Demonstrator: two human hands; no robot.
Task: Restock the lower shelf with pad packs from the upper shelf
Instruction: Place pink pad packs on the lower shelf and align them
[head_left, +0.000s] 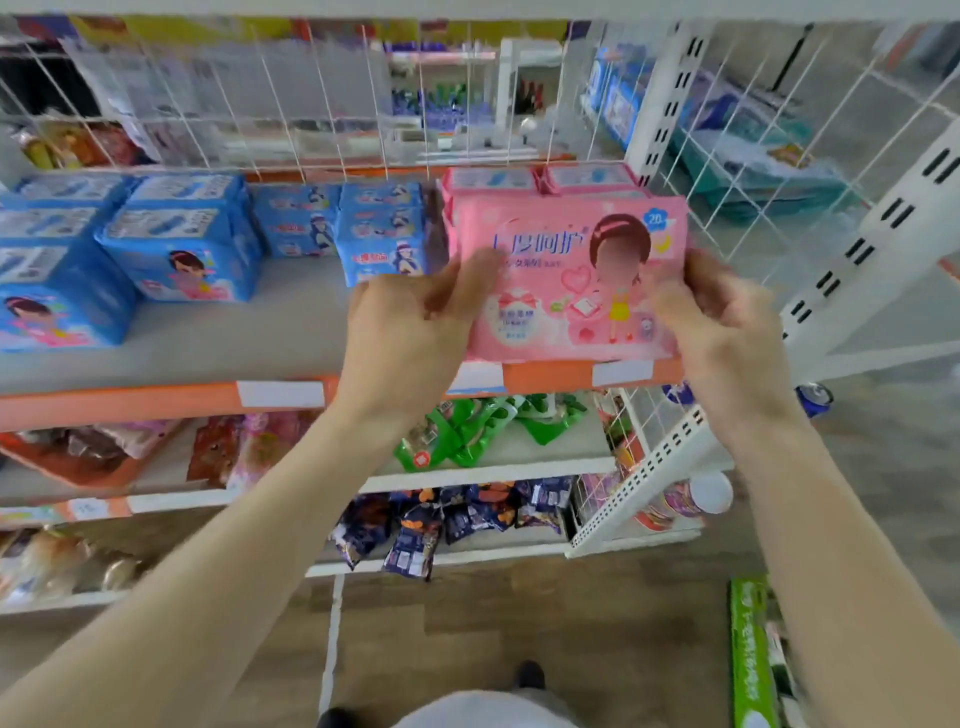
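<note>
a: you held the pink pad pack (571, 291) upright in both hands, its printed face toward you and its bottom edge just above the front lip of the shelf (291, 332).

b: yes. your left hand (410, 332) gripped its left edge, with the thumb curled over the front. the other fingers were hidden behind the pack.

a: your right hand (727, 327) gripped the right edge in the same way, thumb on the front. it was blurred, so i could not tell how the rest of the fingers lay.

b: two more pink packs (540, 182) stood just behind the one you held, at the right end of that shelf.

a: blue pad packs (182, 244) were stacked along its left and middle, well apart from your hands.

b: green packets (467, 431) lay on the shelf below, between your forearms.
</note>
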